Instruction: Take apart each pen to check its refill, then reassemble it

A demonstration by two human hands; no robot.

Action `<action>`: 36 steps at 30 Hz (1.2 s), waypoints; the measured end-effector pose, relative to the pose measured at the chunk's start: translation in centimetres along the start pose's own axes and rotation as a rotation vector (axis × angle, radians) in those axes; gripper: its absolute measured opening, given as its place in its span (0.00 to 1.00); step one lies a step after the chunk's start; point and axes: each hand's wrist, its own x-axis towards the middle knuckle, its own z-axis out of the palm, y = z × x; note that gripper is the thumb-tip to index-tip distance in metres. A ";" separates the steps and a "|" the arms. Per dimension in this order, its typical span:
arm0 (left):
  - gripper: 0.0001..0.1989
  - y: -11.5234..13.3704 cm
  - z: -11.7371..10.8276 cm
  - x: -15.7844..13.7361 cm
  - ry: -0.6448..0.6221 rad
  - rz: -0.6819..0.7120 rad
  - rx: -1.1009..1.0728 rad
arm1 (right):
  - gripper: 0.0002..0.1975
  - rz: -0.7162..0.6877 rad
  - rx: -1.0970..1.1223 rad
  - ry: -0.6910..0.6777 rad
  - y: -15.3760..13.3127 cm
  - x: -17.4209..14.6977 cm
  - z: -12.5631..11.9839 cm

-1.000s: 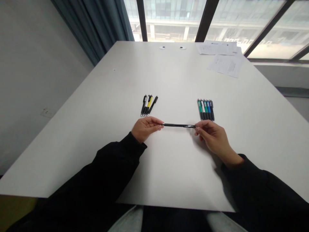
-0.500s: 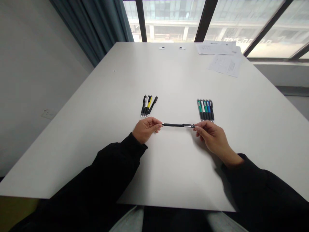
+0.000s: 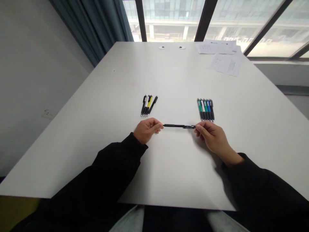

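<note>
A black pen (image 3: 178,126) is stretched sideways between my two hands, above the white table (image 3: 178,174). My left hand (image 3: 147,129) pinches its tip end between thumb and fingers. At the other end, the clip and button end, my right hand (image 3: 211,135) pinches it the same way. Beyond my left hand lies a group of several pens, among them a yellow pen (image 3: 149,102) and a black pen (image 3: 153,105) slanting apart from the others. Just past my right hand a tight row of several pens includes a green pen (image 3: 200,107) and a blue pen (image 3: 208,107).
Printed papers (image 3: 224,61) lie at the far right corner of the table. Two small white oval pieces (image 3: 162,47) with dark spots sit near the far edge. Windows and a dark curtain (image 3: 96,29) stand behind, with a wall socket (image 3: 47,113) at left.
The pen between my hands has rolled about its length, so its clip now faces nearer to me. Both hands have shifted very slightly; the pen groups have not moved.
</note>
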 end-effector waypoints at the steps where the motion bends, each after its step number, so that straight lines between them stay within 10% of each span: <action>1: 0.17 0.0 0.0 0.0 -0.006 0.000 0.004 | 0.17 -0.002 -0.011 -0.004 0.0 0.0 0.0; 36: 0.23 0.6 0.0 -0.3 -0.085 -0.062 0.094 | 0.23 -0.043 -0.220 -0.080 -0.7 0.1 -0.2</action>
